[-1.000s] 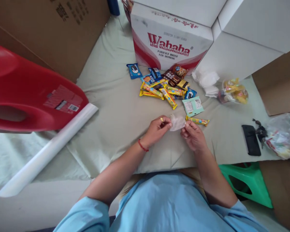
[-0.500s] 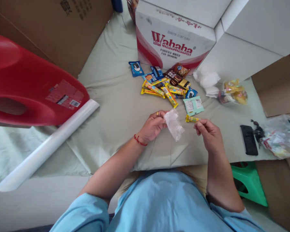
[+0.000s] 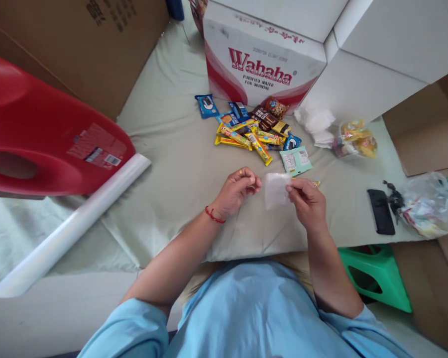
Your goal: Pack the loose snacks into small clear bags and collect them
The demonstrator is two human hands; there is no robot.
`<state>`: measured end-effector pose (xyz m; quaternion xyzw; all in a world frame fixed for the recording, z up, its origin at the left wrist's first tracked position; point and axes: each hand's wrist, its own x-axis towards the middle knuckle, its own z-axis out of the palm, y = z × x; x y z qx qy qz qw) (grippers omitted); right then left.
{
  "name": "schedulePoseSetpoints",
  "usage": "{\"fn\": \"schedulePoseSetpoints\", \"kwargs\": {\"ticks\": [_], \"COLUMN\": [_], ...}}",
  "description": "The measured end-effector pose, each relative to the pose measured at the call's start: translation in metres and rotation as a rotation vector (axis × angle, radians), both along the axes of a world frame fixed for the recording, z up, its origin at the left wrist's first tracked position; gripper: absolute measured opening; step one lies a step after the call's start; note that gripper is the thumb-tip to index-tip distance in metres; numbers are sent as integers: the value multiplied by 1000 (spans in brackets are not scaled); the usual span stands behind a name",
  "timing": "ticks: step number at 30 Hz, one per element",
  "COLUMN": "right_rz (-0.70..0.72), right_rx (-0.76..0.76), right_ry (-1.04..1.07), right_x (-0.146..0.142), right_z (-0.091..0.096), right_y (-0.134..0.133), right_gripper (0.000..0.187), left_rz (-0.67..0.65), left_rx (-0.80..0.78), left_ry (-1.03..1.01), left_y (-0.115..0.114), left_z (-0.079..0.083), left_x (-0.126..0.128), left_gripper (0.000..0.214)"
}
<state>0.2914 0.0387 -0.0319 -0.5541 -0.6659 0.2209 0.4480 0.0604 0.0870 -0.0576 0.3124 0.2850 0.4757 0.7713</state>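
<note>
Seeming light and limp, best taken by a corner, the bag (image 3: 275, 194) is pinched by the right hand (image 3: 309, 203) toward the table (image 3: 168, 199)'s near edge; the left hand (image 3: 236, 193) is curled closed alongside.

The small bag (image 3: 276, 194) at your right hand (image 3: 306, 203) was translucent white; the packet (image 3: 296, 161) just beyond that hand was pale mint green with white panels. The stick packets (image 3: 259, 148) beyond your left hand (image 3: 236, 191) were yellow with red patterning. The band (image 3: 214, 215) just behind your left hand was red, and the sleeves (image 3: 134, 325) behind both hands were plain light blue. Well beyond both hands, the carton (image 3: 265, 62) was white with red curves and lettering.
</note>
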Motion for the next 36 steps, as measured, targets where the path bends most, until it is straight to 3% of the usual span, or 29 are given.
{"fn": "schedulePoseSetpoints", "kwargs": {"ticks": [5, 11, 18, 22, 28, 34, 36], "right_rz": [220, 232, 158, 128, 261, -86, -171], "right_rx": [161, 229, 317, 170, -196, -543, -550], "right_ry": [-335, -516, -434, -393, -339, 123, 234], "right_x": [-2, -13, -7, 2, 14, 17, 14], "right_z": [22, 24, 23, 9, -14, -20, -24], "right_y": [3, 14, -7, -34, -56, -46, -38], "right_gripper": [23, 24, 22, 23, 25, 44, 60], "left_rz": [31, -191, 33, 102, 68, 111, 106], "left_rx": [-47, 192, 111, -3, -75, -122, -142], "left_ry": [89, 332, 260, 87, -65, -160, -179], "left_y": [-1, -4, 4, 6, 4, 7, 7], "left_z": [0, -5, -12, -12, -8, -8, -6], "left_x": [2, 2, 1, 1, 1, 0, -1], "left_gripper": [57, 51, 49, 51, 44, 42, 38]}}
